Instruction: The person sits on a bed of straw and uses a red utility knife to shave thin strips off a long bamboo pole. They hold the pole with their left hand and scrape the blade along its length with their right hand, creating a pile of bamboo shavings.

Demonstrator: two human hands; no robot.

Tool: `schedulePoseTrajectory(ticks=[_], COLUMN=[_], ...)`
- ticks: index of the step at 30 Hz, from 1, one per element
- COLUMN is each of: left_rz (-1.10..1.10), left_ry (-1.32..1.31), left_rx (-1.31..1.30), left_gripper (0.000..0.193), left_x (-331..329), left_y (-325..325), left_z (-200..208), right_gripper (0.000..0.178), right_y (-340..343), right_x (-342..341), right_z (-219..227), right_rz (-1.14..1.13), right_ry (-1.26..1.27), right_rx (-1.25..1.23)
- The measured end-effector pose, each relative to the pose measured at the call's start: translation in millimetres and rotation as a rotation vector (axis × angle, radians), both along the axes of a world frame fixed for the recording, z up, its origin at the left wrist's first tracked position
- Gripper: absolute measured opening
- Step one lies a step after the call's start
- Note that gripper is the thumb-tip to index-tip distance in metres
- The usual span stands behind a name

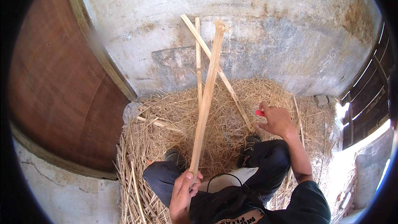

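A long pale split-wood strip, likely bamboo, slants up from my lap toward the wall. Its near end is gripped in my left hand, the fingers wrapped round it. My right hand is raised over the straw, to the right of the strip and apart from it. It is curled around a small red object, perhaps a tool's handle; the fingers hide most of it. Beyond the held strip, a thin strip and another slanting strip lean against the wall and cross near their tops.
Straw and shavings cover the ground around my feet. Ahead stands a stained whitewashed wall. A brown wooden door is on the left, and dark slats on the right. Loose sticks lie at the lower left.
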State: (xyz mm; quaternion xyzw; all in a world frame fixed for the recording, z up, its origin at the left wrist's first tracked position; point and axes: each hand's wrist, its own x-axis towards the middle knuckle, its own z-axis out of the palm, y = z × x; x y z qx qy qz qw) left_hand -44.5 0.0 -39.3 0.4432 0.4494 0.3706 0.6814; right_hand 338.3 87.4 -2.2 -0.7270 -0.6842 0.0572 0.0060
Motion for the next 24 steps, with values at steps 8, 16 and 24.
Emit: schedulePoseTrajectory(ticks=[8, 16, 24], left_rz=[0.047, 0.088, 0.131], left_ry=[0.008, 0.134, 0.261], left_rx=[0.153, 0.406, 0.490], left_gripper=[0.031, 0.028, 0.021], left_x=[14.7, 35.6, 41.2], left_y=[3.1, 7.4, 3.0], left_z=[6.3, 14.8, 21.2], right_gripper=[0.024, 0.035, 0.040], right_y=[-26.3, -48.6, -48.8], right_x=[-71.3, -114.7, -121.6], right_z=[26.1, 17.4, 0.7], right_rz=[0.305, 0.644, 0.654], right_ry=[0.581, 0.594, 0.501], right_rx=[0.412, 0.602, 0.802])
